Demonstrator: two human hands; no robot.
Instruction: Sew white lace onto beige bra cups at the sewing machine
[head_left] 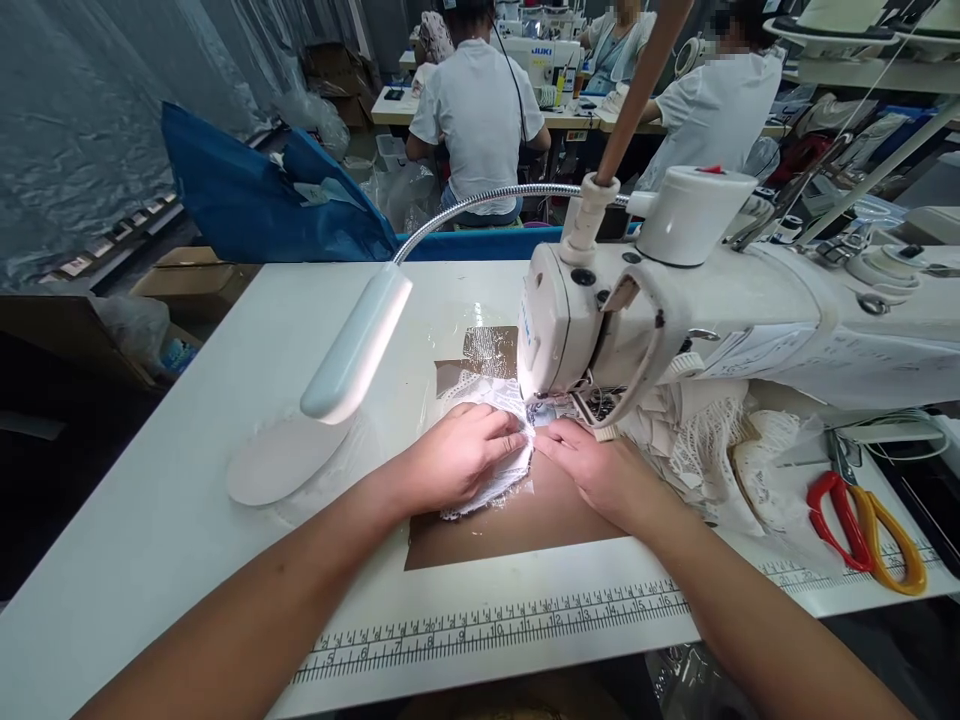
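Beside machine point(559, 320) | left hand point(469, 460), right hand point(592, 465) touching lace point(504, 482), grips unclear | behind: JUKI label point(541, 50)

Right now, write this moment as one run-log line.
left grip: on white fabric; right grip: at fabric edge, by sewing machine; scissors: on table

White, lace-patterned fabric point(511, 472); brown sheet point(559, 510)

Left hand point(474, 455) palm down, right hand point(596, 465) just beside; forearms point(300, 585) angled inward.
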